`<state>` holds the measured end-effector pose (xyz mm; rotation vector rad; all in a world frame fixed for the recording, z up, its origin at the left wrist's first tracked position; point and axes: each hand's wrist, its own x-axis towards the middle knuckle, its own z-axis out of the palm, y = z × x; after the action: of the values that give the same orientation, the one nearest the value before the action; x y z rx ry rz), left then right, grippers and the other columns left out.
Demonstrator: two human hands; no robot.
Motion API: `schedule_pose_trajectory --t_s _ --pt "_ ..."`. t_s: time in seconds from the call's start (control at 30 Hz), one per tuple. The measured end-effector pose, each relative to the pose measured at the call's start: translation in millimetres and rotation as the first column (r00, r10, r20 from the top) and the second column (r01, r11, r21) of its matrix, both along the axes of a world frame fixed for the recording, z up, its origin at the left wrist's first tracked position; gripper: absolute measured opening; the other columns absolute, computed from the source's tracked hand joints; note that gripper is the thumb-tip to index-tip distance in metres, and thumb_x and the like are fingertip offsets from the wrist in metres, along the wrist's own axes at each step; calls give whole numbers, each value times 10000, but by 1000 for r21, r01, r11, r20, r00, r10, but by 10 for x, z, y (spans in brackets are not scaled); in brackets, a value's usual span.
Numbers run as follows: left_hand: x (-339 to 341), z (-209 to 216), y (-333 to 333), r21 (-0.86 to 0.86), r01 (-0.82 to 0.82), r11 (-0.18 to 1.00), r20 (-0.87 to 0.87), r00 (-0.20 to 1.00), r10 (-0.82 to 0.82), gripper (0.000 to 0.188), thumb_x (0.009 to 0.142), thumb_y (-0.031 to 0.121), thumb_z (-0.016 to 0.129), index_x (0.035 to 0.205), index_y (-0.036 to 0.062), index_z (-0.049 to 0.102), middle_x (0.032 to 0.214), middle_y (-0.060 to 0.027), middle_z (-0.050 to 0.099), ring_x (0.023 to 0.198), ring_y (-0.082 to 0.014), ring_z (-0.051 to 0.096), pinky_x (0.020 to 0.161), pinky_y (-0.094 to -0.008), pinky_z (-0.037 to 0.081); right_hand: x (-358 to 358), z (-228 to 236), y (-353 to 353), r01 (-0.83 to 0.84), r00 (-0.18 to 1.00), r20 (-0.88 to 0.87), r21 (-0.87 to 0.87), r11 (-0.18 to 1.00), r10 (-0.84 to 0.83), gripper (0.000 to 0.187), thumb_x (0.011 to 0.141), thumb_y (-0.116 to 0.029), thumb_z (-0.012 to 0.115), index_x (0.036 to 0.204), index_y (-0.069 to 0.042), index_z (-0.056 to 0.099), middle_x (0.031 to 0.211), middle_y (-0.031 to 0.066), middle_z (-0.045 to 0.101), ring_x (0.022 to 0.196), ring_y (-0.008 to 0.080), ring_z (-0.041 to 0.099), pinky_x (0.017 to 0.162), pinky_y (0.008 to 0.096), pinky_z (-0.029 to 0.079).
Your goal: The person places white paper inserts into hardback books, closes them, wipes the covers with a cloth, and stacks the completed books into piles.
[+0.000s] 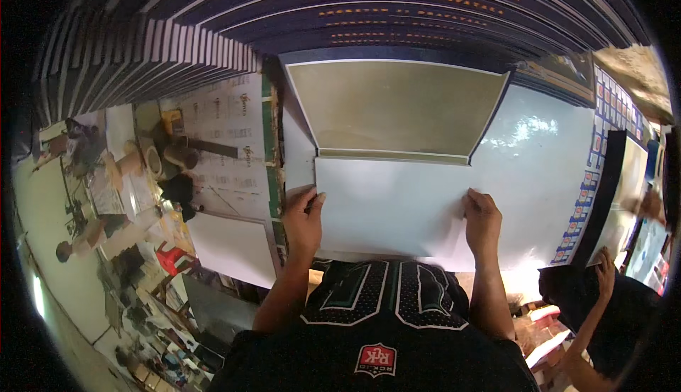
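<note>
In front of me on the white work table [525, 158] lies a smooth white rectangular sheet [390, 207], perhaps the top leaf of a book block; its thickness does not show. The curled fingers of my left hand [303, 222] pinch its left edge. At the right edge, my right hand [483, 220] closes on it in the same way. Just beyond the sheet's far edge stands an opened book cover [397, 105], its inside grey-beige with a thin pale border and a dark blue rim. A narrow spine strip runs along its near side.
Tall stacks of dark blue hardcover books [404, 12] close off the far side. More books [191, 48] are piled at far left, page edges showing. A white board [230, 246] lies left. At right, a co-worker's hand [605, 271] rests beside another cover [617, 179].
</note>
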<state>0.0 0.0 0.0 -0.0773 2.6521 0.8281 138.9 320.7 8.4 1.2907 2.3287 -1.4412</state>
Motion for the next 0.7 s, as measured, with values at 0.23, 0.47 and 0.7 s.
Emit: schedule_pose_trajectory --t_s 0.23,0.47,0.7 --pt "-15 31 94 157 -185 970 23 983 184 290 835 127 754 1072 -9 655 971 -150 710 890 -215 686 809 -327 531 50 -66 26 -105 994 -21 150 983 109 248 920 -72 599 1114 77 644 914 102 651 744 156 596 686 281 487" --pt "16 -104 21 209 -209 955 -6 977 215 311 819 112 769 1068 -6 623 942 -136 708 854 -181 669 783 -312 525 47 -59 -8 107 994 -25 -38 994 -108 237 901 -60 614 1114 45 602 903 125 670 769 179 632 694 298 515" --pt "-62 -17 30 195 -229 954 36 973 226 305 813 107 772 1052 -7 621 932 -114 709 838 -152 658 766 -290 516 -64 17 153 234 972 29 -178 956 -233 317 829 -96 695 1060 84 576 817 154 690 685 175 655 615 296 522"
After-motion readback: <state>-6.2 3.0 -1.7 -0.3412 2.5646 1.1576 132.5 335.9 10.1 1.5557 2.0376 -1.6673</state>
